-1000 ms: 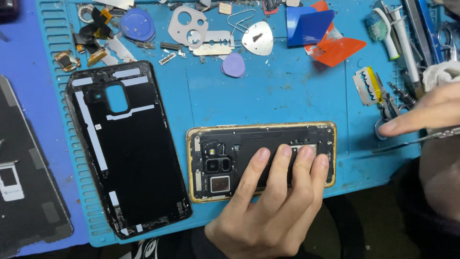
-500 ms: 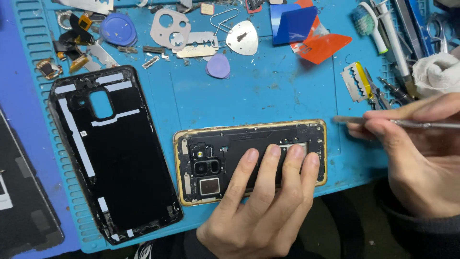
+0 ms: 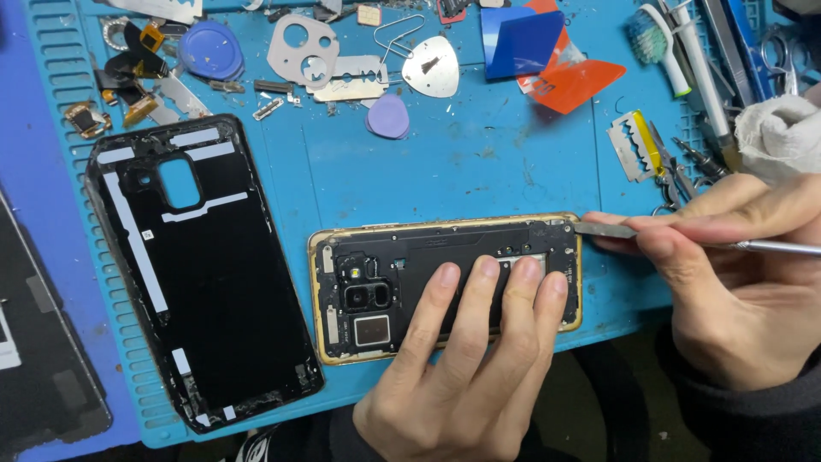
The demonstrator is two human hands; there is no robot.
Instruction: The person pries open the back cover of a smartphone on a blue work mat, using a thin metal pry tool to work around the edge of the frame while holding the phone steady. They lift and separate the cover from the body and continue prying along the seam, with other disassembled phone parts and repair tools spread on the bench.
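A light blue mat [image 3: 479,162] with a ribbed rim covers most of the surface; its grooved left border runs down the picture and its near edge crosses the bottom. Left of the mat a strip of darker blue surface [image 3: 38,154] shows, running from the far edge to the near left corner. The mat is scuffed and speckled with small pale crumbs and dust, thickest toward its far edge. Below the near edge lies dark shadow, where nothing can be made out. The light is even and bright from above, with soft, short shadows. No wall, window or floor is in view.
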